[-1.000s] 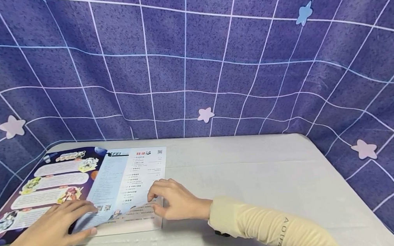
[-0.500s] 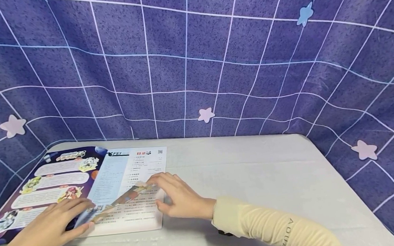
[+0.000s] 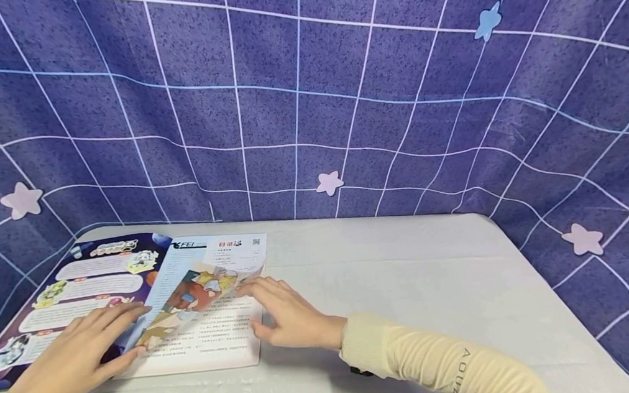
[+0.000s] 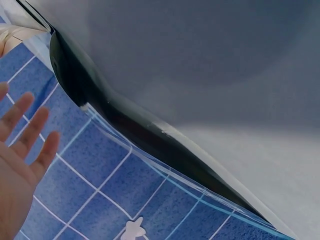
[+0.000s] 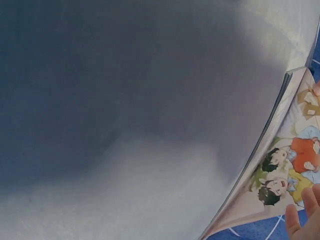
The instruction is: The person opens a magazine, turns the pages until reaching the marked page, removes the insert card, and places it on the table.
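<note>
An open magazine [image 3: 68, 271] lies at the left of the table, with a dark purple left page and a pale contents page [image 3: 240, 246] on the right. One leaf [image 3: 199, 291] is lifted and curled across the right side, showing a coloured drawing; printed text shows beneath it. My left hand [image 3: 83, 351] rests on the magazine's lower middle, fingers extended, thumb near the curled leaf's lower corner. My right hand [image 3: 288, 311] touches the leaf's outer edge with its fingertips, its thumb held apart. In the right wrist view, drawn children appear on the leaf [image 5: 280, 175] beside my fingers.
A white cloth covers the table [image 3: 400, 276], stretching right of the magazine. Behind and around it hangs a purple curtain [image 3: 268, 119] with a grid and star shapes. In the left wrist view, the table edge [image 4: 175, 160] runs diagonally.
The lifted leaf has curled further up and leftward, uncovering more of its drawing and the text below. My right thumb has parted from the fingers. My left hand stays almost in place.
</note>
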